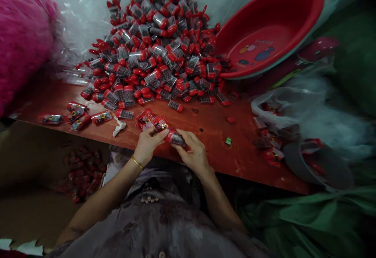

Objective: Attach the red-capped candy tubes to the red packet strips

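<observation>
No text can be read with certainty. A short line of pale lettering (261, 40) runs across the inside of the red plastic basin (279, 23), above its colored cartoon print (264, 53), but it is too small and blurred to make out. The red printed wrapper (161, 123) on the container (177, 138) between the two hands bears a black-and-yellow design and pale marks, illegible here. The wrapped containers (101, 117) at the left of the desk (211, 121) carry similar printing, equally unreadable.
</observation>
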Demonstrator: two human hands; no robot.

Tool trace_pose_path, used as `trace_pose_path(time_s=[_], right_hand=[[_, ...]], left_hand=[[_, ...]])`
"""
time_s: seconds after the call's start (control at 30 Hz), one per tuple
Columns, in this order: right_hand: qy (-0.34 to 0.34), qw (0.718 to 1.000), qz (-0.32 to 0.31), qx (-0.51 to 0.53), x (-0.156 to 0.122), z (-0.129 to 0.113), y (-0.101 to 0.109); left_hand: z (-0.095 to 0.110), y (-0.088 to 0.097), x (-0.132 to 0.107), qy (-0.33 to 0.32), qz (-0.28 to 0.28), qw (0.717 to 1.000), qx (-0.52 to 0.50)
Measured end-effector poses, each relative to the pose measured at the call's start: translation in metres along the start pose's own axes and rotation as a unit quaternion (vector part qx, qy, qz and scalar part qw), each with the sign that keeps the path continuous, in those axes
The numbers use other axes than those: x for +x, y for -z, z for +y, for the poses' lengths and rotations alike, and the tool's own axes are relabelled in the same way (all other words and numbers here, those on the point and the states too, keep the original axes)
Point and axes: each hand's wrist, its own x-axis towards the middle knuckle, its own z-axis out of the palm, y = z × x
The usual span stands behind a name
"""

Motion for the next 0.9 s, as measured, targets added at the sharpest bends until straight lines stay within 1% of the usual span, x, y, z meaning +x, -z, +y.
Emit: trace_pose_path(time_s=[0.1,0.2,0.3,0.43,0.57,0.67,0.77,0.83,0.9], right_hand=[[0.002,0.999,0.036,-0.018,-0.001,-0.004,-0.005],[-0.023,0.997,0.063,-0.033,0.0,-0.007,-0.012],[-0.057,0.996,0.055,-0.031,0.002,-0.01,-0.018],[-0.077,0.996,0.031,-0.014,0.007,-0.014,-0.021],[-0.091,0.995,0.047,-0.009,0.01,-0.014,-0.024],[-0.086,0.995,0.041,0.017,0.009,-0.014,-0.025],[-0.078,0.996,0.036,0.038,0.008,-0.016,-0.029],[-0.079,0.995,0.053,0.038,0.008,-0.019,-0.033],[-0.085,0.993,0.071,0.042,0.009,-0.021,-0.038]], left_hand=[[-0.005,0.0,0.0,0.011,0.003,1.0,-0.014],[-0.012,-0.002,-0.001,-0.002,0.009,1.0,-0.026],[-0.017,-0.004,-0.003,-0.013,-0.009,1.0,-0.017],[-0.015,-0.002,-0.002,-0.004,-0.043,0.999,0.002],[-0.013,-0.001,0.001,-0.023,-0.037,0.999,0.003],[-0.014,-0.001,0.001,-0.029,-0.035,0.999,-0.01],[-0.021,-0.002,0.0,-0.059,-0.001,0.998,-0.029],[-0.025,-0.003,0.0,-0.075,0.011,0.996,-0.052],[-0.026,-0.004,0.001,-0.076,0.002,0.995,-0.063]])
